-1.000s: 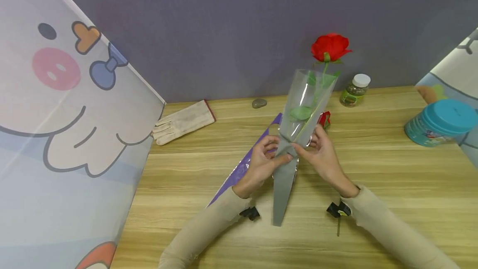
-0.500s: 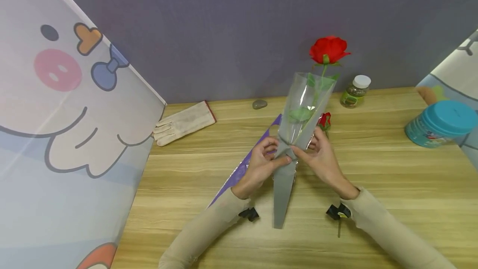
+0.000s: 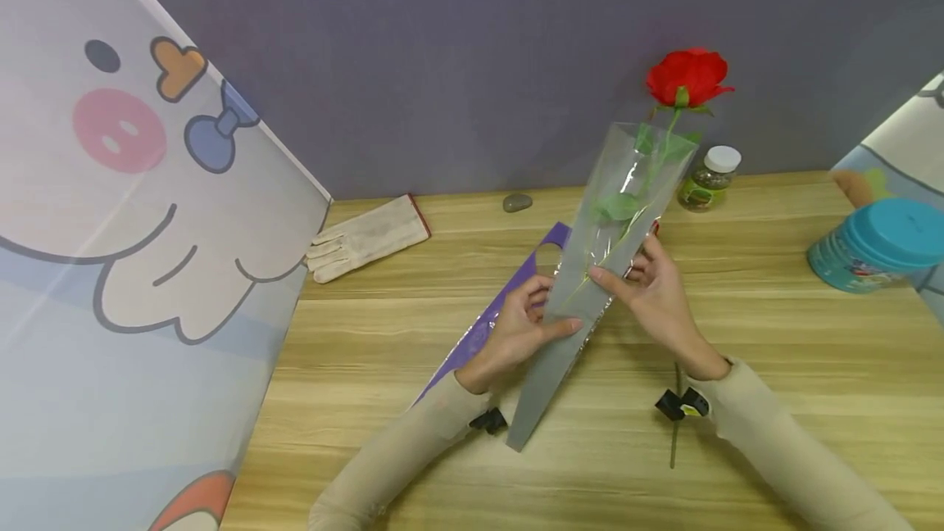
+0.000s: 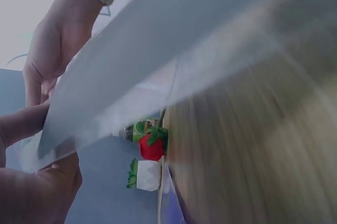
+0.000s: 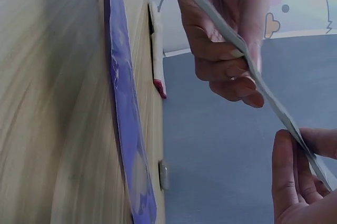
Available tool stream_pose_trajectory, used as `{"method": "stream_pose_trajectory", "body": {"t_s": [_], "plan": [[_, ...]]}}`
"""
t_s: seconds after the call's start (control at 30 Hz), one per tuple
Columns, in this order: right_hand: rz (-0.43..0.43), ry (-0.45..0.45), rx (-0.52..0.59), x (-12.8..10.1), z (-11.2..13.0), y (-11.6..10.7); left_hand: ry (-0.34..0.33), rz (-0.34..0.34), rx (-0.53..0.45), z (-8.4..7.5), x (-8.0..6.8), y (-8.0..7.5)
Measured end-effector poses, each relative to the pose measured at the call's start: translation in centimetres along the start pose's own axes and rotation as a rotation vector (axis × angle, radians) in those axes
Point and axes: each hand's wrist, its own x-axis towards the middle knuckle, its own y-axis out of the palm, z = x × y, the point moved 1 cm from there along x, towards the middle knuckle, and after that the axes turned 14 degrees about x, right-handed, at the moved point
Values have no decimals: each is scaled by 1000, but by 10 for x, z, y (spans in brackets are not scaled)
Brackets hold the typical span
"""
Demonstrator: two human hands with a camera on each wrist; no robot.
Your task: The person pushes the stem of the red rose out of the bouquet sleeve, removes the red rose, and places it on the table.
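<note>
A red rose point(image 3: 689, 79) stands out of the top of a clear and grey flower sleeve point(image 3: 568, 334), its green stem and leaves showing through the clear film. The sleeve slants above the table, top to the right. My left hand point(image 3: 518, 330) pinches its left edge near the middle, thumb in front and fingers behind. On the right edge, a little higher, my right hand point(image 3: 655, 293) pinches it too. In the right wrist view the sleeve looks thin and edge-on between both hands. A second red rose point(image 4: 151, 147) lies on the table, mostly hidden in the head view.
A purple flower sleeve point(image 3: 509, 297) lies left of the hands. Toward the wall are a work glove point(image 3: 369, 238), a grey stone point(image 3: 517, 202) and a small white-lidded jar point(image 3: 710, 179). A turquoise tub point(image 3: 873, 244) stands at right; the left wrist view shows a white pot point(image 4: 148, 175).
The sleeve with the rose has moved up and right and tilted, its lower tip swinging left. The pinched fold at its middle has flattened out, and my right hand has shifted slightly up and right.
</note>
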Motion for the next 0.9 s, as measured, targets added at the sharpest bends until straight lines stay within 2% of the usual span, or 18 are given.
{"method": "stream_pose_trajectory", "body": {"t_s": [0.27,0.5,0.77,0.9], "plan": [[-14,-8,22,0,3,-2,33,39,77,-1,2,-2],[-87,42,67,0,10,-4,25,57,116,-2,1,-4],[-92,16,40,-1,14,-3,45,31,102,-9,7,-4],[-66,16,-17,-2,13,-2,40,-29,62,-14,10,-3]]}}
